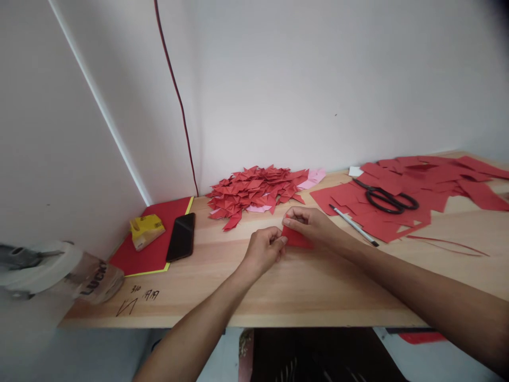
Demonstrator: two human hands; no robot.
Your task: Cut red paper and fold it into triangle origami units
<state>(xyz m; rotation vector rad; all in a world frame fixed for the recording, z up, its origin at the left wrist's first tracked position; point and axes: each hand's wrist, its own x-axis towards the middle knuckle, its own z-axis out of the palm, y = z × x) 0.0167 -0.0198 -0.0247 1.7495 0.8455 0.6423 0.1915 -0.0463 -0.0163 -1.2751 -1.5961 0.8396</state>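
A small red paper piece [297, 240] lies low over the wooden table [302, 286], held between both hands. My left hand [263, 250] pinches its left corner with curled fingers. My right hand [310, 222] grips its top edge, fingers closed over the paper. Just behind the hands sits a heap of folded red paper triangles [256, 192], with a few pink ones [315, 177] at its right side.
Black scissors [387, 198] and a pen [353, 225] lie on cut red paper sheets [429, 185] at the right. A black phone [181, 236] and a yellow packet [146, 230] rest on a red board [153, 253] at the left. A red cable [175, 90] runs down the wall.
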